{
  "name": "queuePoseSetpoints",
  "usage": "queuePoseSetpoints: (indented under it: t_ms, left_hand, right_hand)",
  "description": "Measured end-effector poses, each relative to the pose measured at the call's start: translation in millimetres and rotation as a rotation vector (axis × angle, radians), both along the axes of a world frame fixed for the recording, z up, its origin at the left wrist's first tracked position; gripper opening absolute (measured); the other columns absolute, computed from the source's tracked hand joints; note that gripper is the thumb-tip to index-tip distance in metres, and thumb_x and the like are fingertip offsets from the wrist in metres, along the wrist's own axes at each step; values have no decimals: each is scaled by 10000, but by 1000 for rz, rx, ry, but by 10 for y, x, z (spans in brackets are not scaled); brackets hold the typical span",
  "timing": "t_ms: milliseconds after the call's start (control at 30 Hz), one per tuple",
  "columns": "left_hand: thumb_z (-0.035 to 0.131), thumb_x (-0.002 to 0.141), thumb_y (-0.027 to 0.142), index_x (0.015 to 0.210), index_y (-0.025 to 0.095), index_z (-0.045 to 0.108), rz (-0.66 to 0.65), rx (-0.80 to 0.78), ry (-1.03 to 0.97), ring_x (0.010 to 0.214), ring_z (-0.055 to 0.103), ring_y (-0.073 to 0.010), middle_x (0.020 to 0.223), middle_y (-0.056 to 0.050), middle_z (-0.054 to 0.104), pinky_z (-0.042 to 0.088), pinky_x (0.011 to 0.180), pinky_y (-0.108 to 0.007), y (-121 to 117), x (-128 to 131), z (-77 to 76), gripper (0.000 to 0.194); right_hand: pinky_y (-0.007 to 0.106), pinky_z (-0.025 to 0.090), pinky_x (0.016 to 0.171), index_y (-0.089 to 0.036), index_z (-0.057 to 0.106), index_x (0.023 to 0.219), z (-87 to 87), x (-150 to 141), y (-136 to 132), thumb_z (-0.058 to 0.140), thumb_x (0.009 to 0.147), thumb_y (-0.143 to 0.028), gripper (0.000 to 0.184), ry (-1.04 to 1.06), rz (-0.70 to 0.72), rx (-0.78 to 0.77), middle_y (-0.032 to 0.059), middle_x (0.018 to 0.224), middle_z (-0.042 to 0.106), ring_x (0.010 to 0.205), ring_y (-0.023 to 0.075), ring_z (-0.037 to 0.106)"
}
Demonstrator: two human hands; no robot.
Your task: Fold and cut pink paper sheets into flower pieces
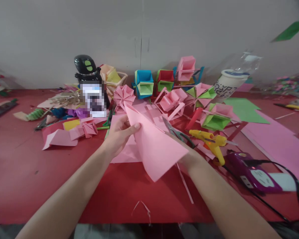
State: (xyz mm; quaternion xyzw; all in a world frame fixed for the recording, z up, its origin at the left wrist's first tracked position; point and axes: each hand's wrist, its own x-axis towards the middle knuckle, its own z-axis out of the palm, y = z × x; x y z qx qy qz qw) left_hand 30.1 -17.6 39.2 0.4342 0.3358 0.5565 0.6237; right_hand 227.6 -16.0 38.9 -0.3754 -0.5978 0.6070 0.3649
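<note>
A folded pink paper sheet [154, 142] is lifted over the red table [20, 166], its point toward the wall. My left hand [119, 134] pinches its left edge, thumb on top. My right hand [189, 157] is behind the sheet's right side and almost fully hidden, so its fingers do not show. Another pink sheet [126, 152] lies flat under the hands. Scissors [175, 132] lie just right of the raised paper.
A yellow glue gun [211, 141] and a purple device with a black cable [251, 172] sit at the right. Folded paper boxes and pinwheels [169, 96] crowd the back. A black bottle [86, 68], a white cup [228, 84], and green and pink sheets [276, 139] are around.
</note>
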Motion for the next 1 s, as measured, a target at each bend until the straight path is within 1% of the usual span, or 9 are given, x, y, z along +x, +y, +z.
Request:
queuePoseSetpoints:
  t_ms: [100, 167, 333, 400, 500, 600, 733, 867, 1000]
  left_hand:
    - [820, 786, 240, 1049, 159, 711, 96, -2, 59, 884, 697, -195, 986, -82, 757, 543, 811, -299, 32, -38, 23, 296]
    - [808, 794, 241, 1050, 156, 705, 132, -8, 90, 889, 709, -207, 996, -87, 761, 549, 798, -305, 46, -56, 23, 289]
    - [796, 785, 225, 1094, 154, 665, 206, -33, 91, 963, 725, -250, 1068, -107, 755, 575, 850, -370, 44, -42, 26, 344]
    - [795, 776, 221, 1119, 154, 647, 218, -55, 88, 997, 720, -264, 1093, -114, 749, 581, 856, -382, 30, -16, 46, 379]
    - [780, 784, 224, 1119, 155, 627, 218, -75, 72, 1031, 710, -273, 1113, -120, 740, 587, 855, -388, 4, 25, 81, 374]
    - [774, 789, 211, 1109, 163, 612, 226, -80, 56, 1040, 705, -266, 1136, -114, 731, 585, 858, -385, -15, 50, 101, 362]
    - [772, 799, 220, 1108, 166, 611, 232, -88, 65, 1030, 705, -263, 1136, -110, 730, 587, 840, -375, -26, 57, 104, 352]
    - [769, 805, 243, 1091, 167, 629, 227, -96, 75, 1019, 709, -265, 1108, -107, 738, 583, 796, -347, -36, 73, 103, 327]
    - [751, 819, 238, 1093, 181, 635, 224, -91, 41, 1049, 701, -259, 1129, -98, 734, 576, 797, -331, -49, 116, 96, 303]
  right_hand:
    - [358, 583, 748, -216, 768, 1001, 22, 92, 73, 545, 866, -741, 586, 130, 72, -247, 89, 920, 760, 831, 240, 716]
    - [347, 579, 780, -230, 767, 1058, 56, 151, 104, 526, 868, -753, 607, 193, 74, -317, 87, 1005, 762, 951, 255, 714]
    - [324, 522, 903, -239, 778, 1034, 52, 198, 129, 801, 793, -480, 341, 143, 16, -201, 50, 1050, 760, 1010, 202, 684]
    - [299, 509, 841, -218, 783, 976, 15, 173, 131, 850, 748, -407, 304, 65, -60, -124, 37, 986, 751, 914, 167, 669]
    - [267, 448, 639, -182, 771, 865, -23, 115, 123, 864, 706, -408, 291, -7, -182, -57, 2, 794, 688, 680, 121, 575]
    - [265, 410, 598, -173, 764, 832, -18, 65, 103, 879, 671, -407, 307, 15, -259, -46, -18, 704, 636, 613, 107, 518]
    - [291, 452, 663, -191, 787, 866, -4, 46, 95, 878, 677, -409, 303, 44, -325, -13, 3, 765, 686, 670, 128, 569]
    - [344, 509, 820, -219, 805, 855, -51, 50, 125, 886, 669, -390, 266, 56, -370, 26, 24, 860, 746, 816, 174, 655]
    - [396, 526, 922, -249, 809, 871, -96, 30, 145, 904, 643, -371, 275, 170, -399, -35, 28, 916, 773, 907, 200, 698]
